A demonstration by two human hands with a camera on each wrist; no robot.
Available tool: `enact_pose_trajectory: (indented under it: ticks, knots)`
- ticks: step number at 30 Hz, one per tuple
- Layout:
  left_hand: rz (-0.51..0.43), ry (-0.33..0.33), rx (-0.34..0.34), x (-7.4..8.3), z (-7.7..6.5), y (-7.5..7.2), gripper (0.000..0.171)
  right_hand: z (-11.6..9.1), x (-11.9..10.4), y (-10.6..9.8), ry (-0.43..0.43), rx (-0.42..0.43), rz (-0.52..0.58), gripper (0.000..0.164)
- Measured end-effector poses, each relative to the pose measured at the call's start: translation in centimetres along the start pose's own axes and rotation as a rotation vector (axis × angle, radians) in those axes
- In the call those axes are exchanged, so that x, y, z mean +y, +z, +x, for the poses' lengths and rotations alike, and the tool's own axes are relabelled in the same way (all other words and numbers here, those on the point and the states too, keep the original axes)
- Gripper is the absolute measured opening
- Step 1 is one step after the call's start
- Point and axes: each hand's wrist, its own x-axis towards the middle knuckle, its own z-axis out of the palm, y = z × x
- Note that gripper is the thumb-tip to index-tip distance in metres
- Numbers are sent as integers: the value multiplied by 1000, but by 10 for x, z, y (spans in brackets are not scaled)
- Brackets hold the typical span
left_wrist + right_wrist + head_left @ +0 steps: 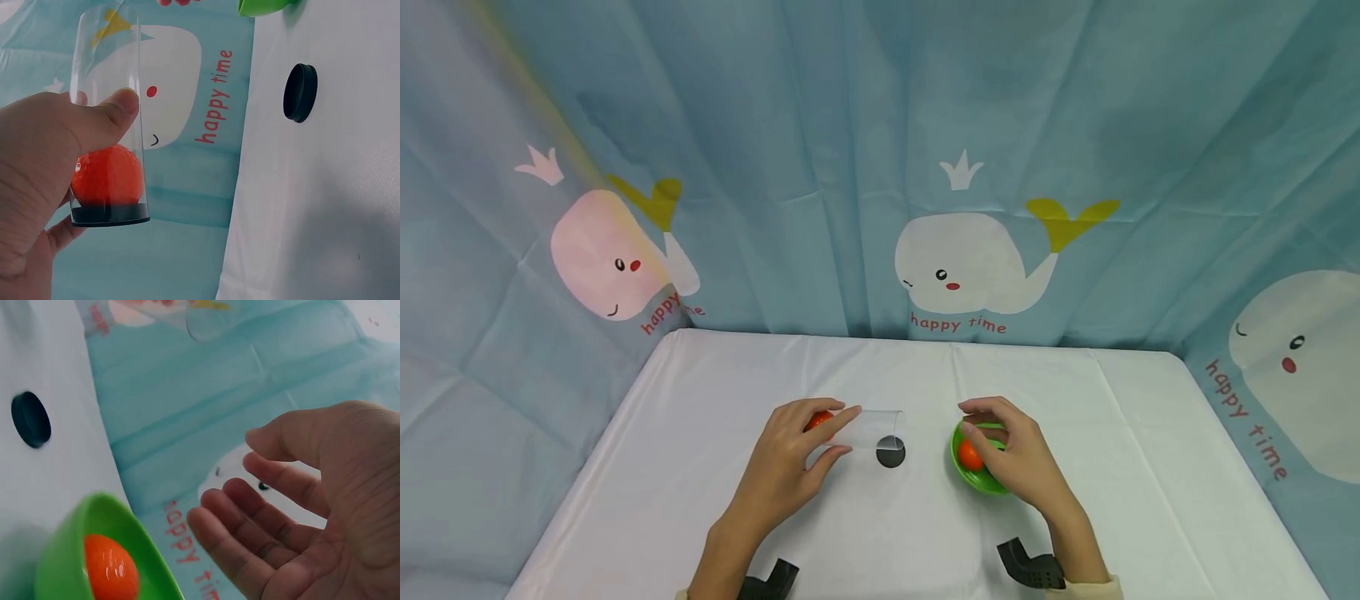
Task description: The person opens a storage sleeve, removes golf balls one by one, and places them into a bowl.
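Observation:
My left hand (793, 454) grips a clear plastic tube (106, 62) around its side, thumb across the front. Inside the tube, an orange ball (107, 175) rests against the black cap (111, 214) at its closed end. In the head view the tube lies sideways, its uncapped end pointing right. My right hand (1011, 450) hovers over a green bowl (957, 467) with fingers loosely bent and nothing between them. A second orange ball (111, 567) sits in that bowl, partly covered by the hand in the head view.
A loose black cap (891, 452) lies on the white table (700, 500) between the hands, just below the tube's open end in the head view. A blue curtain (820, 167) with printed whales stands behind the table and along its sides.

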Motion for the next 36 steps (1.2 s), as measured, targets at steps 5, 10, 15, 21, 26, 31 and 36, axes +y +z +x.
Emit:
enact_pose_trajectory:
  ticks: [5, 10, 15, 21, 26, 31, 36]
  knots:
    - [-1, 0, -9, 2, 1, -2, 70, 1, -6, 13, -25, -18, 41, 25]
    - [5, 6, -2, 3, 3, -2, 69, 1, -12, 24, -50, -30, 117, 27]
    - [6, 12, -6, 4, 6, 0, 67, 1, -17, 29, -48, -69, 206, 30]
    - [35, 3, 8, 4, 3, 0, 71, 0, -21, 36, -46, -96, 218, 31]
    - [44, -8, -2, 3, 0, 1, 73, -1, -24, 42, -56, -94, 219, 34]
    - [42, 8, 7, 3, 2, 0, 72, 0, -26, 46, -79, -96, 241, 36]
    - [50, 8, -2, 4, 2, -2, 69, 0, -26, 49, -99, -126, 276, 34]
